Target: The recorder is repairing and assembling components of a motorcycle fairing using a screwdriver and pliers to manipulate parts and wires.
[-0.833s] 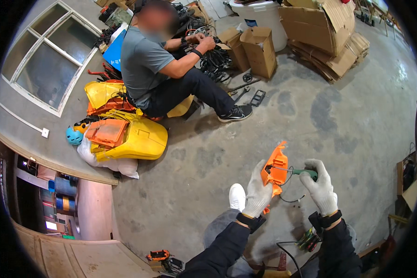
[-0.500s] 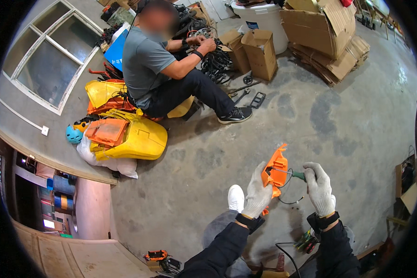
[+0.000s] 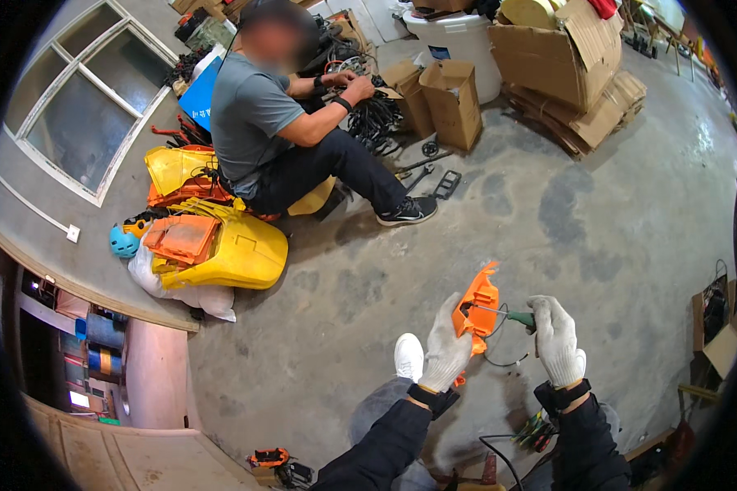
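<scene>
An orange plastic housing [image 3: 481, 304] is gripped by my left hand [image 3: 449, 348], which wears a pale knitted glove. My right hand [image 3: 555, 337], gloved the same way, is closed round the green handle of a screwdriver [image 3: 520, 318]. The screwdriver's thin metal shaft points left into the housing; its tip is hidden inside. A thin black cable [image 3: 508, 363] hangs from the housing, its loose end between my two hands. Below my left hand a small orange piece [image 3: 459, 380] shows beside the wrist.
A person [image 3: 262, 123] sits at the upper left, hands on black cables [image 3: 374, 113]. Beside them lie yellow plastic panels [image 3: 254, 250] and a blue helmet [image 3: 124, 241]. Cardboard boxes [image 3: 452, 102] stand at the back. Several hand tools [image 3: 535, 432] lie near my right knee.
The whole view has shifted slightly. Both hands still hold the housing and the screwdriver, whose shaft remains inside the housing. The seated person's hands have moved a little.
</scene>
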Available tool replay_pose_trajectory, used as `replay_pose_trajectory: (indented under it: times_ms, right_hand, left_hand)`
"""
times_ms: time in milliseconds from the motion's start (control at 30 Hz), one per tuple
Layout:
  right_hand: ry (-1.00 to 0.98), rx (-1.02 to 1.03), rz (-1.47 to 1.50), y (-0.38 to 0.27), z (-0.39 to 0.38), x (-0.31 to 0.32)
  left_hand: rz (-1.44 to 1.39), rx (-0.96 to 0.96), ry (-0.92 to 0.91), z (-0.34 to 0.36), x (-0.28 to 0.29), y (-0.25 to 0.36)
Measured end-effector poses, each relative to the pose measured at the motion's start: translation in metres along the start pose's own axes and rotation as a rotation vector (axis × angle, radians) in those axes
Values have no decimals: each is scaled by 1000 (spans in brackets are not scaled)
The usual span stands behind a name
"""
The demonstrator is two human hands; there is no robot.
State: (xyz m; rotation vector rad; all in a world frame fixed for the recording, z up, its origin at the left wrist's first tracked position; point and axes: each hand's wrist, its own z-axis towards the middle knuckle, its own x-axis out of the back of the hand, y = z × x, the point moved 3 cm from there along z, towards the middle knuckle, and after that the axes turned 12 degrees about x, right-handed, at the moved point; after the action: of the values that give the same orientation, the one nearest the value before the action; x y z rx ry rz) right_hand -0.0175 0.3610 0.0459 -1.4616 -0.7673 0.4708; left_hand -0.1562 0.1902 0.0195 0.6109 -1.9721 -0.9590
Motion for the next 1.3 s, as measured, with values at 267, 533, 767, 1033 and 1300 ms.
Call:
replay_pose_trajectory:
  times_ms: [267, 533, 767, 1033, 1300]
  right_hand:
    - [-7, 116, -125, 3, 3, 6]
    - [-25, -21, -70, 11, 4, 4]
    - [-132, 41, -53, 7, 5, 4]
    - [-18, 196, -74, -2, 5, 2]
    - [-129, 97, -44, 4, 4, 3]
  left_hand:
    - [119, -96, 117, 8, -6, -15]
    - [-7, -4, 84, 10, -9, -11]
    - [28, -54, 121, 13, -8, -17]
    - [13, -1, 103, 9, -6, -12]
    - [-8, -29, 120, 6, -4, -6]
